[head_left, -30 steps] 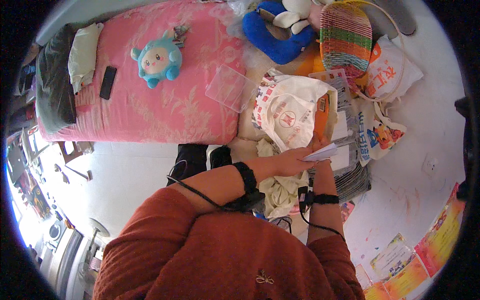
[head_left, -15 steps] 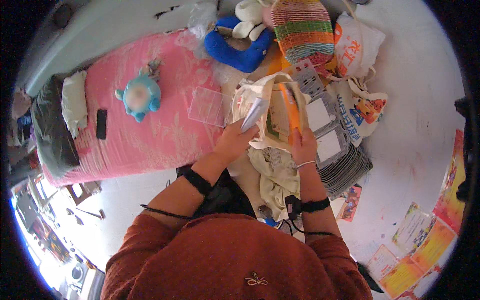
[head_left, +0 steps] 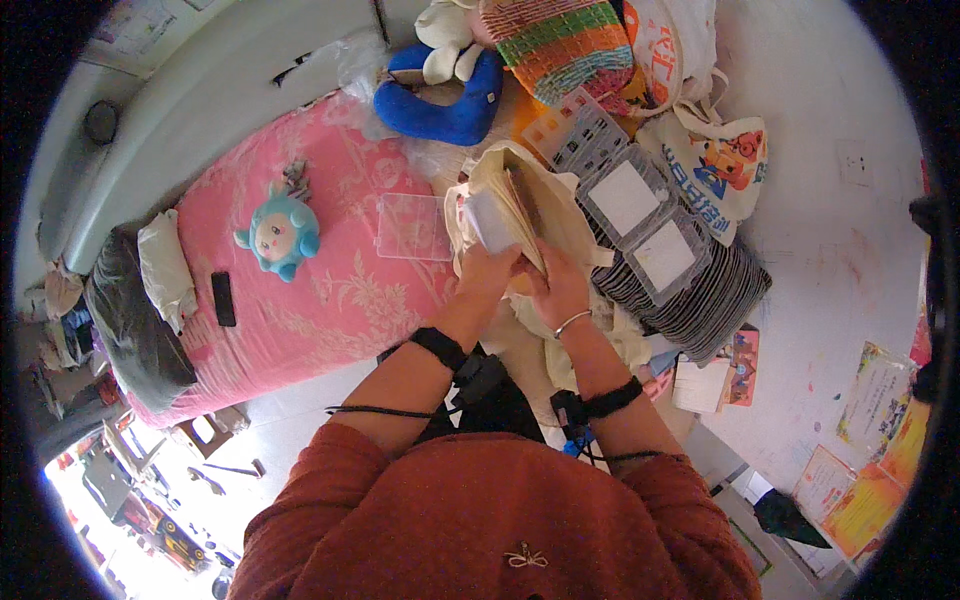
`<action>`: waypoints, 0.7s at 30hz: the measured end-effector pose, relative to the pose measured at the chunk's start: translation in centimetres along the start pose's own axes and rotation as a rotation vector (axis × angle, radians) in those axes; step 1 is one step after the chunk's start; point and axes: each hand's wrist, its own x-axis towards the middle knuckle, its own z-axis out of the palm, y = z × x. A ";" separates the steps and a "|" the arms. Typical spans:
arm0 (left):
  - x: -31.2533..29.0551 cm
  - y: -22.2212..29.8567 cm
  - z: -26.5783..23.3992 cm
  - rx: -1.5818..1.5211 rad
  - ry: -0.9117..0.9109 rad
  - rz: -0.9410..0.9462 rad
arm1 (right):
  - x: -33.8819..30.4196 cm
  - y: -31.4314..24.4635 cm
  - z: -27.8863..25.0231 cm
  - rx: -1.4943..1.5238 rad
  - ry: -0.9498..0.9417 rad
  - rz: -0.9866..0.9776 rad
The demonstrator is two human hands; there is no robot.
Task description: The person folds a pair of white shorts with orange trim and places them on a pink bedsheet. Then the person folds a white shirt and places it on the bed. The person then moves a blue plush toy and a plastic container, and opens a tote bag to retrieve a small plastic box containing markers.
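A cream cloth tote bag point(head_left: 570, 205) stands with its mouth gaping in front of me. My left hand point(head_left: 487, 270) is closed on a white booklet point(head_left: 490, 222) at the bag's left side. Fingers of my right hand point(head_left: 563, 290) are wrapped round the lower edge of a cream-paged book point(head_left: 522, 205) that sits partly in the bag. Both hands are close together, and where their fingertips meet the pages is partly hidden.
Left of the bag, a pink-covered bed holds a clear plastic box point(head_left: 413, 227), a blue plush toy point(head_left: 280, 235) and a black phone point(head_left: 223, 299). To the right lie open clear cases point(head_left: 625, 192) on a striped cushion point(head_left: 690, 300). A blue neck pillow point(head_left: 440, 110) is beyond.
My right hand has moved left towards my left hand, from an orange item onto the cream-paged book. The orange item no longer shows. My view has shifted and turned slightly.
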 end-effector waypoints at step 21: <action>2.4 -1.8 -0.6 -0.073 0.016 -0.070 | 1.3 2.9 1.0 0.225 -0.055 0.163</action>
